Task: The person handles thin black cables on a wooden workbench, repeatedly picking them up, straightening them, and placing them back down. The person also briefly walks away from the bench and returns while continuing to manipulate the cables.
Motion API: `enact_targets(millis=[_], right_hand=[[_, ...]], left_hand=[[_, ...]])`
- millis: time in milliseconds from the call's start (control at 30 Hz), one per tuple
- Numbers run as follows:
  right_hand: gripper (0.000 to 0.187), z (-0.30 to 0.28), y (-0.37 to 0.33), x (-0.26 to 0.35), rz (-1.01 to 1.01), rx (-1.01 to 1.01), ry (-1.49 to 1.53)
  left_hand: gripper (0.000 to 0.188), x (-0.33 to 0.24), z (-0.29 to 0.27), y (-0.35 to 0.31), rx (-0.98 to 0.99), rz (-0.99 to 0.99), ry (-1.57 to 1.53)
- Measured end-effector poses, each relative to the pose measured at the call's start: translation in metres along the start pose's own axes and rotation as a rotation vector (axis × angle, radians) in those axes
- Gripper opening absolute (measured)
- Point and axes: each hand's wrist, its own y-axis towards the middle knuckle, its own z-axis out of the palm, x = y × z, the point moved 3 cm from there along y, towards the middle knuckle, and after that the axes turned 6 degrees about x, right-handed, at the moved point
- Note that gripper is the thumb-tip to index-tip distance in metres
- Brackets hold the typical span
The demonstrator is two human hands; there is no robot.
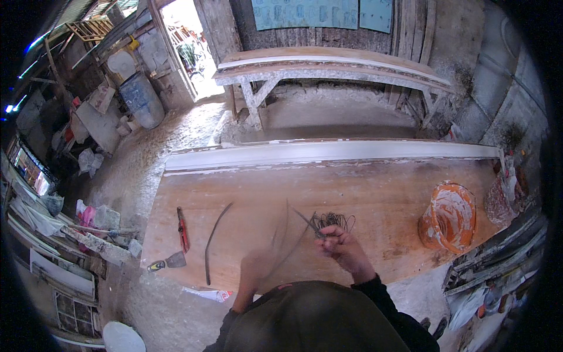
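Note:
A tangled bundle of thin dark wire (334,220) is pinched in the fingers of my right hand (345,249), above the near middle of the wooden table (363,188). My left hand (255,267) is smeared by motion over the table's near edge, so its fingers cannot be made out. Thin blurred strands run between the two hands. To the left of my hands lies a bent dark strip (210,246). Farther left are a red-handled tool (183,230), perhaps pliers, and a putty knife (174,260) with a yellow and black handle.
An orange bucket (431,223) smeared with white plaster stands at the table's right end. Along the far edge runs a long white moulding (328,153). Behind it is a plaster-stained bench (328,73). A blue barrel (142,100) stands near the bright doorway.

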Motion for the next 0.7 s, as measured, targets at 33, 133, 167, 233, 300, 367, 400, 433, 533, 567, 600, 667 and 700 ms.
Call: enact_targets(millis=[33, 133, 167, 233, 300, 367, 400, 433, 533, 567, 600, 667, 700], right_hand=[[0.026, 0.006, 0.002, -0.009, 0.018, -0.013, -0.036], [0.017, 0.021, 0.011, -0.028, 0.091, 0.014, -0.135], [0.014, 0.022, 0.013, -0.033, 0.095, 0.032, -0.191], [0.009, 0.027, 0.015, -0.037, 0.083, 0.063, -0.302], [0.006, 0.027, 0.016, -0.038, 0.039, 0.063, -0.41], [0.012, 0.023, 0.017, -0.045, 0.036, 0.063, -0.405], [0.016, 0.022, 0.017, -0.048, 0.034, 0.063, -0.403], [0.016, 0.022, 0.017, -0.048, 0.038, 0.057, -0.392], [0.016, 0.023, 0.016, -0.049, 0.039, 0.047, -0.365], [0.016, 0.022, 0.017, -0.05, 0.033, 0.049, -0.36], [0.016, 0.022, 0.017, -0.051, 0.026, 0.051, -0.354], [0.015, 0.02, 0.018, -0.051, 0.013, 0.049, -0.406], [0.015, 0.02, 0.018, -0.051, 0.006, 0.048, -0.432]], left_hand=[[0.013, 0.024, 0.011, 0.008, 0.064, 0.037, -0.097], [0.012, -0.009, 0.035, -0.001, 0.154, -0.013, -0.328], [0.011, -0.002, 0.04, 0.0, 0.178, -0.054, -0.477], [0.01, -0.009, 0.043, -0.003, 0.176, -0.161, -0.622], [0.009, -0.044, 0.045, -0.005, 0.152, -0.298, -0.615], [0.009, -0.048, 0.046, -0.006, 0.117, -0.31, -0.621], [0.009, -0.048, 0.046, -0.006, 0.099, -0.316, -0.623], [0.009, -0.048, 0.046, -0.007, 0.099, -0.281, -0.574], [0.011, -0.049, 0.046, -0.008, 0.095, -0.221, -0.46], [0.012, -0.055, 0.046, -0.009, 0.092, -0.232, -0.445], [0.013, -0.061, 0.046, -0.009, 0.089, -0.243, -0.429], [0.015, -0.07, 0.045, -0.009, 0.112, -0.244, -0.363], [0.016, -0.071, 0.045, -0.009, 0.124, -0.244, -0.33]])
